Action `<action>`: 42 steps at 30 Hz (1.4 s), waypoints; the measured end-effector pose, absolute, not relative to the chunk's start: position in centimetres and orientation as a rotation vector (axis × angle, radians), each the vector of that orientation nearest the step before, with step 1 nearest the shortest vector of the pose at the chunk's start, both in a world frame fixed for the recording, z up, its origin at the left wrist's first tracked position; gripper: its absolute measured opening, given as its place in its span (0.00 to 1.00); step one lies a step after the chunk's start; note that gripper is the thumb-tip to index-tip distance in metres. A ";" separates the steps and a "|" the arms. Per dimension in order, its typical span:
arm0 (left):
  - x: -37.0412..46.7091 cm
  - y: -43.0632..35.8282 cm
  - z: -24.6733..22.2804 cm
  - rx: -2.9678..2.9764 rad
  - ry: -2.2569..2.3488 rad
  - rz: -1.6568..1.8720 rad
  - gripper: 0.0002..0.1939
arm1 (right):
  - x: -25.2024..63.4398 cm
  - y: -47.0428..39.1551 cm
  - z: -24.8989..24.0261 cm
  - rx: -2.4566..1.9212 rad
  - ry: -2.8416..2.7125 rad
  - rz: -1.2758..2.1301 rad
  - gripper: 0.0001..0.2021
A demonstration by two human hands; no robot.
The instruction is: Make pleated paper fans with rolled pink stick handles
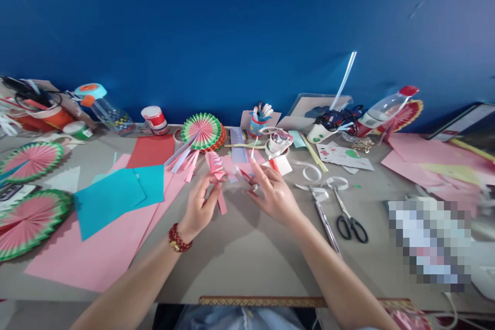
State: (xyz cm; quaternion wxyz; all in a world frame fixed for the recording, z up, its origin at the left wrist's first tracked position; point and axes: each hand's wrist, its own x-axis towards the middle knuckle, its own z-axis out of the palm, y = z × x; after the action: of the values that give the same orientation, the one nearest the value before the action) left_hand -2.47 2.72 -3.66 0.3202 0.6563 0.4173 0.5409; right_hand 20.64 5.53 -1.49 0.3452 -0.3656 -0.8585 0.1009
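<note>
My left hand [201, 201], with a red bead bracelet on its wrist, pinches a pleated pink paper [215, 164]. The folds fan out above my fingers, and a flat pink tail hangs below the thumb. To the right, my right hand [274, 191] is raised with its index finger pointing up. A thin curled white strip [253, 148] rises from that fingertip; exactly how it is gripped is hard to see. Just left of the right hand shows a small reddish piece [244, 174], partly hidden. The two hands are apart.
Right of my hands lie scissors [350, 221], a silver pen-like cutter [327, 224] and white tape curls [308, 171]. Teal paper [112, 201] and pink sheets [104, 263] spread leftward. Behind stand a paper rosette [203, 131], a pen cup [258, 126] and a tilted bottle [386, 108].
</note>
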 end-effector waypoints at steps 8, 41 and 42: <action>-1.2 1.5 -3.0 1.909 0.863 1.191 0.11 | 19.3 4.3 -1.2 -0.812 -1.744 1.020 0.58; -0.7 1.1 -2.8 1.788 0.762 1.051 0.23 | 19.1 4.6 -0.9 -0.827 -1.302 1.212 0.38; -0.7 1.1 -2.9 1.721 0.769 1.032 0.23 | 19.4 4.8 -0.7 -0.844 -1.289 1.146 0.35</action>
State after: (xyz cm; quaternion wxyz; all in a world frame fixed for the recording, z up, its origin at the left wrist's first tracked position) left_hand -0.72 1.10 -2.87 0.4763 0.7041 0.3147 0.4223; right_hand 19.44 4.77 -0.65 0.5733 -0.3599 -0.5500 0.4890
